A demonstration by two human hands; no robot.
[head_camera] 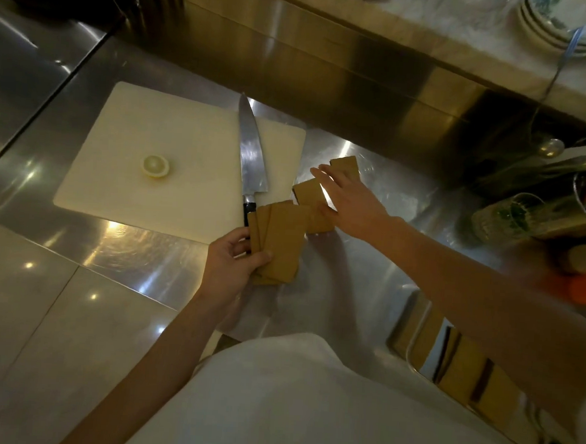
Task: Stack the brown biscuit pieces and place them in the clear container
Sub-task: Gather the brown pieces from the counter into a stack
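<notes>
My left hand [236,258] grips a fanned stack of flat brown biscuit pieces [280,241] just right of the cutting board's near corner. More brown biscuit pieces [308,193] lie loose on the steel counter beyond it, one farther back [345,165]. My right hand [349,199] hovers flat over these loose pieces, fingers spread, touching or nearly touching them. A clear container [454,362] with brown pieces standing inside sits at the lower right, partly hidden by my right forearm.
A white cutting board [157,179] holds a lemon half [156,166] and a large knife [251,157] along its right edge, handle near my left hand. Glasses and utensils [539,209] crowd the right side. Stacked plates [557,25] sit on the back shelf.
</notes>
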